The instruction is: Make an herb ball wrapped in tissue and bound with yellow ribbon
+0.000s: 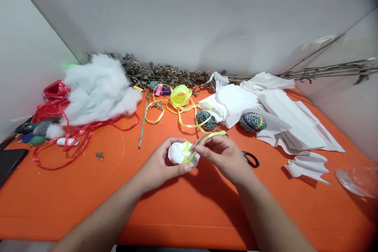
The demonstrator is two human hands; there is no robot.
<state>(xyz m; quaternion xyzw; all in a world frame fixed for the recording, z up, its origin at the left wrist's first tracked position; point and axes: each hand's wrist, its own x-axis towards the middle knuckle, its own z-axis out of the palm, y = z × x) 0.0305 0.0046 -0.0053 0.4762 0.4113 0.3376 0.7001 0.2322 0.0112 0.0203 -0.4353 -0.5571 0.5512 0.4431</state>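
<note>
Between thumb and fingers, my left hand (pixel 161 165) grips a white rounded bundle (pixel 176 155), which looks wrapped in paper. A yellow ribbon (pixel 210 137) runs around the middle of the bundle. My right hand (pixel 221 153) pinches that ribbon at the bundle's right side. From there the strip trails back over the table to a loose yellow ribbon coil (pixel 180 95). Just beyond my hands lies a dark green-and-white yarn ball (pixel 206 119). Black scissors (pixel 251 159) lie beside my right hand, partly hidden by it.
White fluffy stuffing (pixel 100 88) and red ribbon (pixel 54 108) cover the left side. Dried twigs (pixel 165 74) line the wall. White paper sheets (pixel 295 122) and a wrapped multicolour yarn ball (pixel 253 122) are on the right. A stick (pixel 143 120) and a clear container (pixel 358 182) also lie there.
</note>
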